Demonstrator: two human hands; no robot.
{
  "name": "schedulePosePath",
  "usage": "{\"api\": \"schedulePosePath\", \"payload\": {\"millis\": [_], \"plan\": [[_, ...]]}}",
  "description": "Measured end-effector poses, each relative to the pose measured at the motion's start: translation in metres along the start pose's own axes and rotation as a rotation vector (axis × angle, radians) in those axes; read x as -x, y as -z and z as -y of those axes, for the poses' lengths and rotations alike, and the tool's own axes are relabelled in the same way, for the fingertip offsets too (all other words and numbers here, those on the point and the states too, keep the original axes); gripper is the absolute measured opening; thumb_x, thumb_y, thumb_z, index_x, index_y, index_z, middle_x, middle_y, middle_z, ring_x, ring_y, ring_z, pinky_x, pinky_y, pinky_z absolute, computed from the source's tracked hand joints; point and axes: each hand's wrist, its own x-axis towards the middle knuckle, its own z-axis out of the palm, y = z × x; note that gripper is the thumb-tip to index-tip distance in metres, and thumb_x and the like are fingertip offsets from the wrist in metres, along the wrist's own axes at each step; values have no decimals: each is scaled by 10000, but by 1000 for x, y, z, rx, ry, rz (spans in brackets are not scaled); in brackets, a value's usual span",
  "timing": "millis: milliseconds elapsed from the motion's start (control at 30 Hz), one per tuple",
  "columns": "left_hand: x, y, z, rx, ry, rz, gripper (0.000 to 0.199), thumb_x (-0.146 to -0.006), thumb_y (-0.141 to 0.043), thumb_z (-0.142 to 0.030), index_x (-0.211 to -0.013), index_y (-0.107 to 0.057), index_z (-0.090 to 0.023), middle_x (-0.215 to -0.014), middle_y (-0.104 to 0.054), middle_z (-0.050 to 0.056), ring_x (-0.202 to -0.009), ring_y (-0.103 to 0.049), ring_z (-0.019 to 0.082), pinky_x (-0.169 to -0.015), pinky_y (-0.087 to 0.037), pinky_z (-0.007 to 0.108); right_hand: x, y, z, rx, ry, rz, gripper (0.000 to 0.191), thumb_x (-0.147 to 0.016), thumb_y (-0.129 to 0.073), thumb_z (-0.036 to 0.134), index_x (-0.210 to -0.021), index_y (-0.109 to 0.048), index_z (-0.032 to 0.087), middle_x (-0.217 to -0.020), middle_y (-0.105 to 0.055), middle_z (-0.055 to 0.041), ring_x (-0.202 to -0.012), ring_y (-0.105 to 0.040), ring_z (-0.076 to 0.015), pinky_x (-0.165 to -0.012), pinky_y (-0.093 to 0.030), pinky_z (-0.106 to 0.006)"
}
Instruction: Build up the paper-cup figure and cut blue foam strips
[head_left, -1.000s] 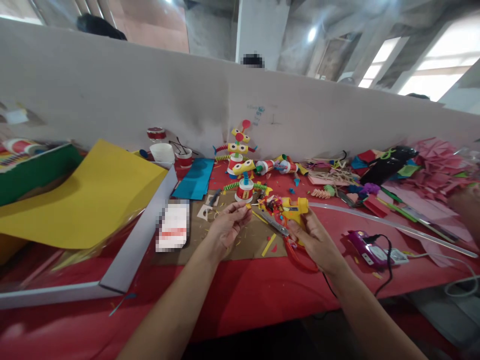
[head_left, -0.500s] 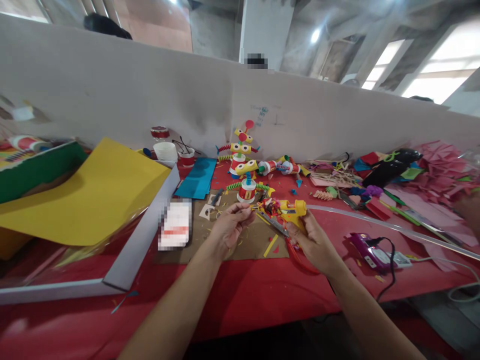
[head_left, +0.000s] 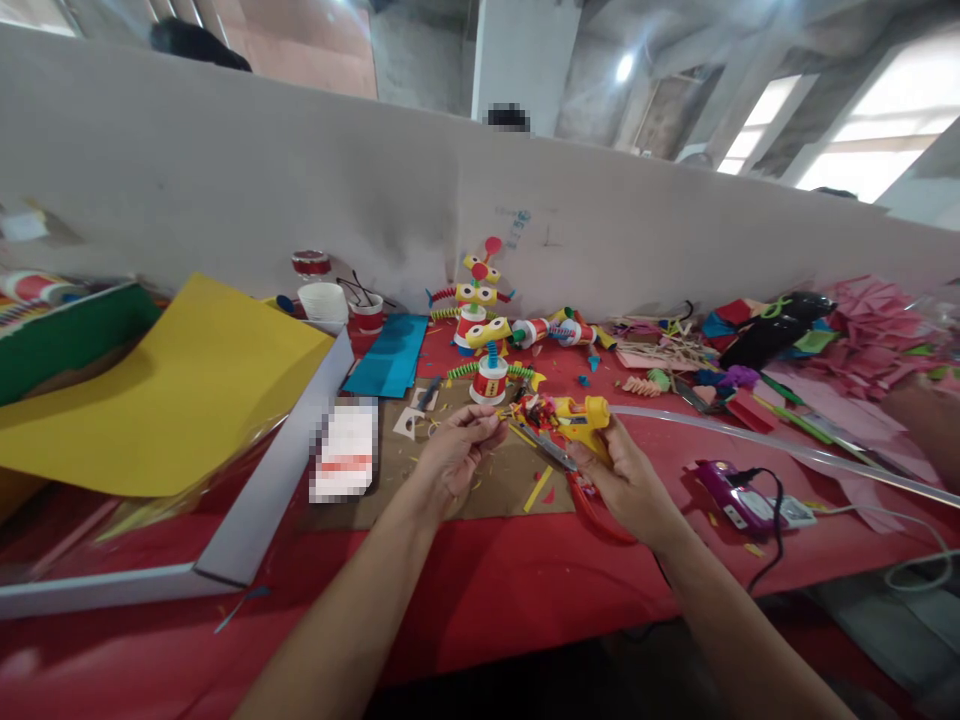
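Observation:
My right hand (head_left: 630, 485) is wrapped round the grip of a yellow hot glue gun (head_left: 589, 422), its nozzle pointing left. Bits of red and yellow stuff cling about the gun's front. At the nozzle end, my left hand (head_left: 459, 458) has its thumb and fingers pinched together; whatever is between them is too small to make out. Below the gun lie red-handled scissors (head_left: 551, 450), partly hidden by my right hand. Just beyond my hands stands a paper-cup figure (head_left: 489, 382) with a yellow head and green coiled arms. Under everything is a brown cardboard sheet (head_left: 394, 495) strewn with scraps.
To the left, a white-edged box (head_left: 262, 500) carries a yellow sheet (head_left: 187, 390). Blue paper (head_left: 388, 358) and a pale pixelated item (head_left: 343, 455) lie nearer. A purple device (head_left: 731, 495) with a cord sits right, below a long clear strip (head_left: 750, 430). Pink paper (head_left: 862, 340) is heaped behind.
The whole view has shifted slightly to the left. Both hands keep almost the same pose, with the glue gun's nozzle still close to my left fingertips.

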Motion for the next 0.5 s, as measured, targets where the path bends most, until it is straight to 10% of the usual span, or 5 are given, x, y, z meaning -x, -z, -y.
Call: {"api": "schedulePosePath", "payload": {"millis": [500], "plan": [[-3, 4, 2, -9, 5, 27, 147, -705, -612, 29, -702, -610, -117, -641, -625, 14, -608, -639, 98, -670, -543, 215, 1, 2, 4, 57, -20, 9, 347, -881, -489, 384, -1199, -444, 253, -1147, -615, -75, -1047, -579, -242, -882, -441, -369]]}}
